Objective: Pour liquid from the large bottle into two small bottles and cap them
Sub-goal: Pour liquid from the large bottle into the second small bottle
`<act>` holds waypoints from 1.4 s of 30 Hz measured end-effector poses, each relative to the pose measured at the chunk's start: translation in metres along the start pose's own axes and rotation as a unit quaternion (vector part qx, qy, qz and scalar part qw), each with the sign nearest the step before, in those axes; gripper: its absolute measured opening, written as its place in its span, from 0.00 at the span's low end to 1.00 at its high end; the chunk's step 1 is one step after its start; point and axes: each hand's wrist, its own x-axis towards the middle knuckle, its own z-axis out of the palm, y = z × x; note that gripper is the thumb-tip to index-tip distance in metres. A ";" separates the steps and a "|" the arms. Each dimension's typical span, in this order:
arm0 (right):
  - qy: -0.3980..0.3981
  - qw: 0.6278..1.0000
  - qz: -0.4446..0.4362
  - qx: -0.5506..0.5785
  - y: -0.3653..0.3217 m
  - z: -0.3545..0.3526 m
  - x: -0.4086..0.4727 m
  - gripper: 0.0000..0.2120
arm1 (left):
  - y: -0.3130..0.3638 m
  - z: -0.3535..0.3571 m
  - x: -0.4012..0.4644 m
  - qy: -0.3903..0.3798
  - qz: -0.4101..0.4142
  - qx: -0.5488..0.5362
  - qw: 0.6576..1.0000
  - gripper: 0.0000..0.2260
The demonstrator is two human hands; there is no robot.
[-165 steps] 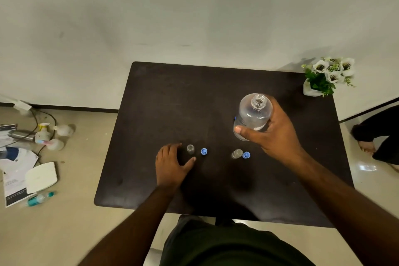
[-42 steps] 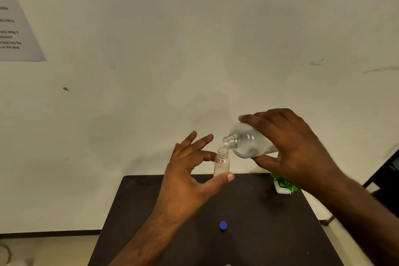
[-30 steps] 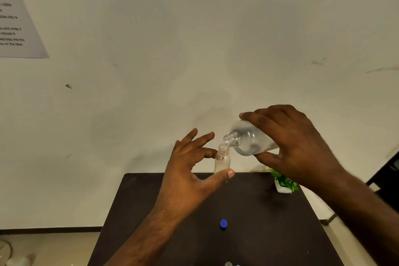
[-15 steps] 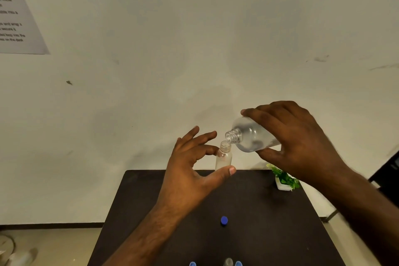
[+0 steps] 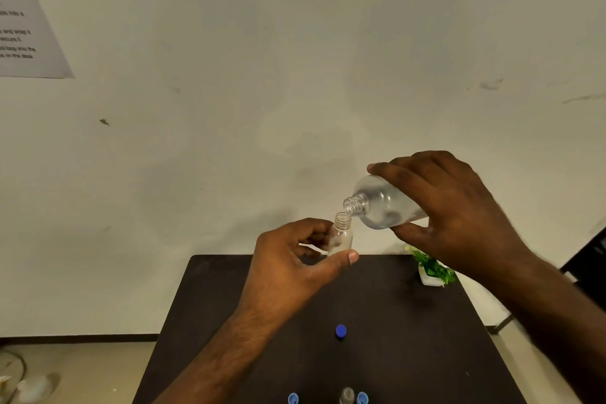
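My left hand (image 5: 288,264) pinches a small clear bottle (image 5: 341,236) upright in the air above the dark table (image 5: 229,321). My right hand (image 5: 449,210) grips the large clear bottle (image 5: 382,205), tipped sideways with its open mouth just above and right of the small bottle's mouth. Liquid lies in the large bottle's lower side. A second small bottle (image 5: 347,396) stands at the bottom edge of the view between two blue caps (image 5: 292,398) (image 5: 362,398). A larger blue cap (image 5: 341,331) lies mid-table.
A small white pot with a green plant (image 5: 433,269) sits at the table's far right corner. A printed sheet (image 5: 23,26) hangs on the wall at upper left. Cables and small items lie on the floor at lower left.
The fingers of my left hand, spread out before, have curled in around the small bottle. The large bottle's mouth has come closer over it. The view has tilted down a little.
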 end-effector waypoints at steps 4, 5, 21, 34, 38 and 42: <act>-0.001 1.000 0.000 -0.002 0.000 -0.001 0.000 0.33 | 0.000 0.001 0.000 -0.003 0.004 -0.018 1.000 0.16; -0.001 1.000 0.000 -0.002 0.000 -0.001 -0.001 0.33 | -0.001 0.001 0.000 -0.003 0.004 -0.020 1.000 0.16; -0.006 1.000 0.000 -0.008 0.001 -0.001 -0.001 0.33 | 0.001 0.000 0.001 -0.002 0.006 -0.026 1.000 0.17; -0.010 1.000 -0.005 -0.012 0.001 -0.003 0.001 0.32 | 0.001 -0.001 0.002 -0.009 0.010 -0.025 1.000 0.17; -0.006 1.000 -0.009 -0.014 0.000 -0.004 0.001 0.32 | 0.002 -0.001 0.002 -0.011 0.015 -0.018 1.000 0.16; -0.010 1.000 -0.005 -0.014 0.001 -0.003 0.000 0.33 | 0.003 -0.001 0.001 -0.012 0.016 -0.018 1.000 0.16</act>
